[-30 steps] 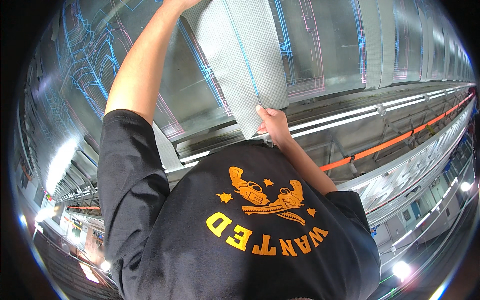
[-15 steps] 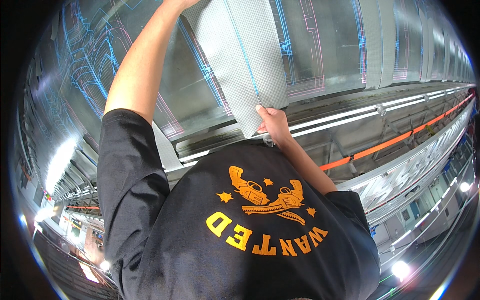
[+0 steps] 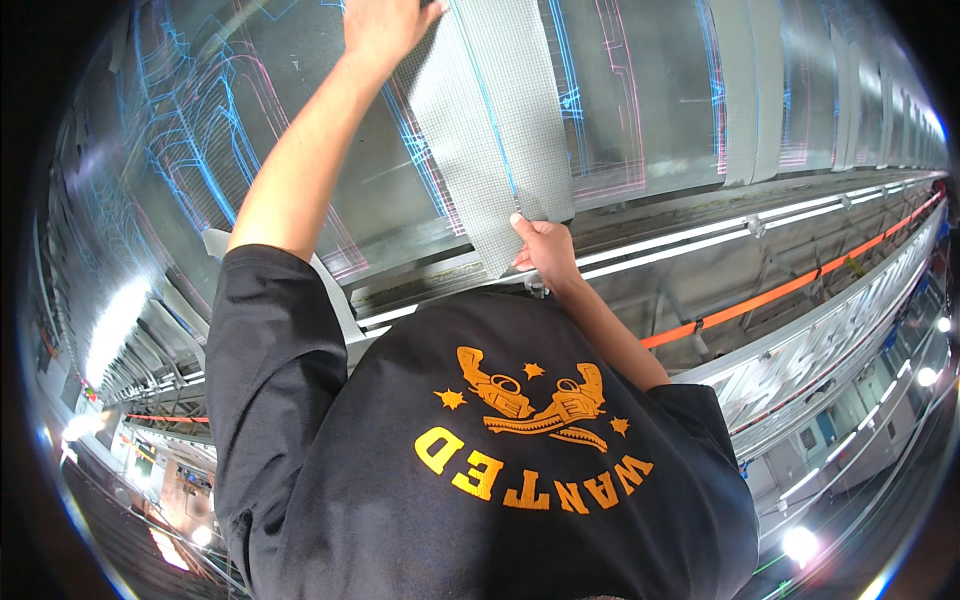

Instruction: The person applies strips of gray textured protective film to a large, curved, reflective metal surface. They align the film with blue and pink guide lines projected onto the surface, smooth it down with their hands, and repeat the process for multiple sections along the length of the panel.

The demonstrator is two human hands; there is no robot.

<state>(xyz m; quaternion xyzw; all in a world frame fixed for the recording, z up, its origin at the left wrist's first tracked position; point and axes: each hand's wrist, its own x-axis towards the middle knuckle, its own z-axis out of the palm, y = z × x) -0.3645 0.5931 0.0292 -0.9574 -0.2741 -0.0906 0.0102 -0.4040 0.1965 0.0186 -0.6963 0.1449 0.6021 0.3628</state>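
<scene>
A long grey mesh strip [image 3: 495,130] lies flat against a shiny metal panel [image 3: 650,110] marked with blue and pink lines. My left hand [image 3: 383,28] is at the top of the picture with its arm stretched out, and it grips the strip's far end. My right hand [image 3: 545,252] pinches the strip's near corner just above my chest. My dark T-shirt [image 3: 480,470] with a yellow print fills the lower half of the picture.
White rails [image 3: 700,235] and an orange bar [image 3: 790,290] run along the panel's lower edge to the right. More shiny panels [image 3: 850,90] continue rightwards. Bright lamps [image 3: 800,545] and hall structures show at the lower rim.
My left hand sits a little lower in the picture. The strip and my right hand have not moved.
</scene>
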